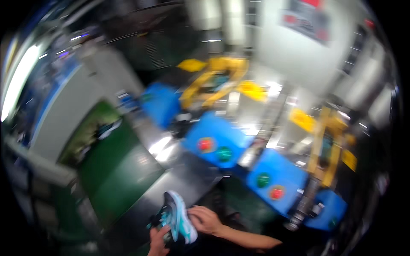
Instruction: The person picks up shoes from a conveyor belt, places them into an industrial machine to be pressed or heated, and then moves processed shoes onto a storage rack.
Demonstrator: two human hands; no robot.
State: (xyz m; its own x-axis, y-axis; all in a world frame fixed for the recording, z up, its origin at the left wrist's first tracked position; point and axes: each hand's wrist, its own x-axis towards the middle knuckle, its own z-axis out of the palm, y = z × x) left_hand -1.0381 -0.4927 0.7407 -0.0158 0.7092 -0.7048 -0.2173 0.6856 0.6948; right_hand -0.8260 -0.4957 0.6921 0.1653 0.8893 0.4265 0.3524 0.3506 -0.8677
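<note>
Clasping a teal-and-white sneaker (pixel 181 219) with our left hand (pixel 158 240), we seemingly touch it with our right hand (pixel 206 219) (grip too blurred to tell).

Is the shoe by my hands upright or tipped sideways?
Tipped, it seems: the shoe shows its pale sole toward the right hand, its darker upper toward the left hand.

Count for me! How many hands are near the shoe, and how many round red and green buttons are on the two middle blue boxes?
Hands (left hand, right hand): 2
Red buttons: 2
Green buttons: 2
Total: 6
</note>
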